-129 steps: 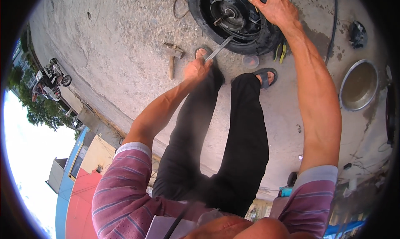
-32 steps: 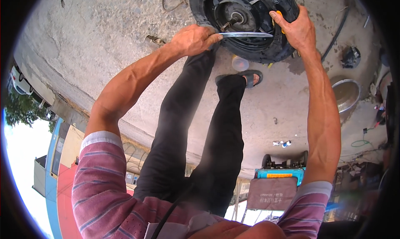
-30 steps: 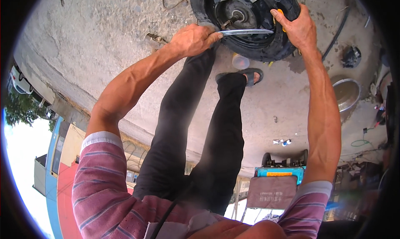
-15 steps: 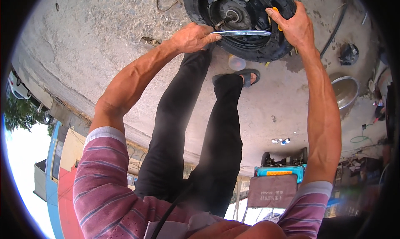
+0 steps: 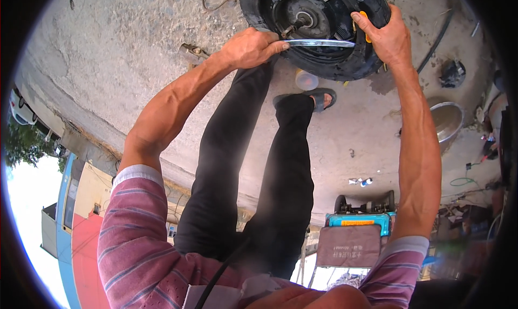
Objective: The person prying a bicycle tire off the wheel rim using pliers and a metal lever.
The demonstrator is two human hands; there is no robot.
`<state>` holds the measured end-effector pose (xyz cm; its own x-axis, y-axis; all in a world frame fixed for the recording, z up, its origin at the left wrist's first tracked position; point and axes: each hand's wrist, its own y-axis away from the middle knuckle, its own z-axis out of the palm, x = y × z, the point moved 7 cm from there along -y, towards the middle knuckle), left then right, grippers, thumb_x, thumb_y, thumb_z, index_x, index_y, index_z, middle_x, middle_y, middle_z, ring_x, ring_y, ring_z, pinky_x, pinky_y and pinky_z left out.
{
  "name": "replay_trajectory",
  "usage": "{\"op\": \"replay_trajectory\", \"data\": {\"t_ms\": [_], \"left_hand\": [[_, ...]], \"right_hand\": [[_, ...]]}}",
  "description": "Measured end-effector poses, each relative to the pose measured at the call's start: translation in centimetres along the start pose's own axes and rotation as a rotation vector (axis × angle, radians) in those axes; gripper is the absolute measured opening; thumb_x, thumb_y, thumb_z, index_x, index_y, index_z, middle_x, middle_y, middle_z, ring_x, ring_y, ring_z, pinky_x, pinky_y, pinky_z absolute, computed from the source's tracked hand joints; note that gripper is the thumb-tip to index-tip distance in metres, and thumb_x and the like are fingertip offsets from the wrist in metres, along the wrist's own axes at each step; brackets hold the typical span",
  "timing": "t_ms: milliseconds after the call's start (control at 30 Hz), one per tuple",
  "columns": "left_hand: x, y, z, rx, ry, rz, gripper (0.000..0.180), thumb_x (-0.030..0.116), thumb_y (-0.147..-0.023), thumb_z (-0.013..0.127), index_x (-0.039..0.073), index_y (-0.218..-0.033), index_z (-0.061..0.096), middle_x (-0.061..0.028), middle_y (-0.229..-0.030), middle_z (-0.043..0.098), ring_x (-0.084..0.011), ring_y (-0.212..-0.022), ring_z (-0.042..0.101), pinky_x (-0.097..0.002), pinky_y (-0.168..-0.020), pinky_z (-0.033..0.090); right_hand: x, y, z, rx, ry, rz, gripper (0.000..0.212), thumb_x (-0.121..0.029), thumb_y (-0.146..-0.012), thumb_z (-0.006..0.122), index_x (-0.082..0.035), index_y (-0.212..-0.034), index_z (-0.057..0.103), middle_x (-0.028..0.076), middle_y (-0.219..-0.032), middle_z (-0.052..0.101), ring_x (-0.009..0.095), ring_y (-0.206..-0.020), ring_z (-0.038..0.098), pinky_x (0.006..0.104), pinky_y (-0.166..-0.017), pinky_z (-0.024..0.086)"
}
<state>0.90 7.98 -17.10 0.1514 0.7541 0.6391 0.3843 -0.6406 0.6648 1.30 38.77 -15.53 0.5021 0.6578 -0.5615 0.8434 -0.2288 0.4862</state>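
Observation:
A black tyre (image 5: 324, 66) on a wheel with a dark hub and axle (image 5: 298, 24) stands tilted at the top of the view. My left hand (image 5: 253, 47) is closed round one end of a shiny metal tyre lever (image 5: 321, 42). The lever stretches rightward across the lower part of the wheel, its far end at the tyre's inner edge. On the right side of the tyre, my right hand (image 5: 389, 38) grips the tread, thumb over the sidewall. An orange-yellow piece (image 5: 366, 27) shows beneath that hand; its kind is unclear. The right fingertips are hidden behind the tyre.
A small translucent tub (image 5: 306, 80) sits below the tyre, near my sandalled foot (image 5: 324, 100). To the right are a metal basin (image 5: 447, 120), a black round object (image 5: 451, 73) and a dark hose (image 5: 436, 42). A turquoise wheeled machine (image 5: 359, 222) stands on the concrete behind my legs.
The tyre and both hands have shifted slightly right in the view. The lever keeps about the same place against the wheel, and both grips stay the same.

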Motion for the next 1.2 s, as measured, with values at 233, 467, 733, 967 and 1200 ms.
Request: {"op": "replay_trajectory", "data": {"t_ms": [233, 467, 733, 967, 1200], "left_hand": [[-1.9, -0.8, 1.2, -0.043, -0.019, 0.033, 0.049, 0.048, -0.104, 0.057, 0.003, -0.092, 0.070, -0.0191, -0.075, 0.069, -0.0410, -0.077, 0.069, -0.0489, -0.071, 0.054], [-1.9, -1.7, 1.3, -0.089, 0.032, 0.053, 0.046, 0.046, -0.104, 0.058, 0.003, -0.103, 0.074, -0.0224, -0.084, 0.071, -0.0413, -0.078, 0.069, -0.0478, -0.071, 0.054], [3.5, 1.7, 1.9, -0.116, 0.192, -0.182, 0.056, 0.049, -0.106, 0.052, -0.001, -0.093, 0.072, -0.0250, -0.084, 0.071, -0.0451, -0.089, 0.069, -0.0490, -0.083, 0.053], [17.6, 6.2, 7.3, -0.410, 1.267, -0.880, 0.034, 0.040, -0.108, 0.050, 0.008, -0.098, 0.053, -0.0003, -0.069, 0.045, -0.0090, -0.050, 0.033, -0.0292, -0.043, 0.025], [28.1, 0.8, 12.0, -0.042, 1.801, -0.796, 0.021, 0.022, -0.108, 0.047, 0.001, -0.109, 0.044, -0.0090, -0.078, 0.055, -0.0178, -0.062, 0.053, -0.0393, -0.059, 0.052]], "right_hand": [[-0.2, 0.0, 0.3, -0.004, 0.008, -0.022, 0.089, -0.063, -0.076, 0.085, 0.006, -0.128, 0.060, 0.020, -0.108, 0.073, 0.030, -0.099, 0.072, 0.0388, -0.089, 0.056], [-0.4, -0.2, 0.3, 0.026, 0.006, -0.048, 0.091, -0.064, -0.076, 0.085, 0.006, -0.129, 0.059, 0.019, -0.108, 0.073, 0.029, -0.099, 0.072, 0.0386, -0.089, 0.056], [-0.7, -0.3, 0.1, 0.015, -0.007, -0.056, 0.091, -0.064, -0.077, 0.083, 0.006, -0.129, 0.059, 0.020, -0.111, 0.073, 0.030, -0.101, 0.072, 0.0402, -0.089, 0.055], [0.3, -0.3, -0.4, 0.042, 0.061, -0.063, 0.089, -0.066, -0.077, 0.083, 0.004, -0.127, 0.059, 0.022, -0.105, 0.073, 0.034, -0.097, 0.072, 0.0424, -0.086, 0.056], [-1.2, -0.6, -1.0, -0.056, 0.026, -0.043, 0.088, -0.070, -0.076, 0.080, 0.001, -0.123, 0.062, 0.023, -0.105, 0.074, 0.038, -0.098, 0.073, 0.0460, -0.085, 0.056]]}}
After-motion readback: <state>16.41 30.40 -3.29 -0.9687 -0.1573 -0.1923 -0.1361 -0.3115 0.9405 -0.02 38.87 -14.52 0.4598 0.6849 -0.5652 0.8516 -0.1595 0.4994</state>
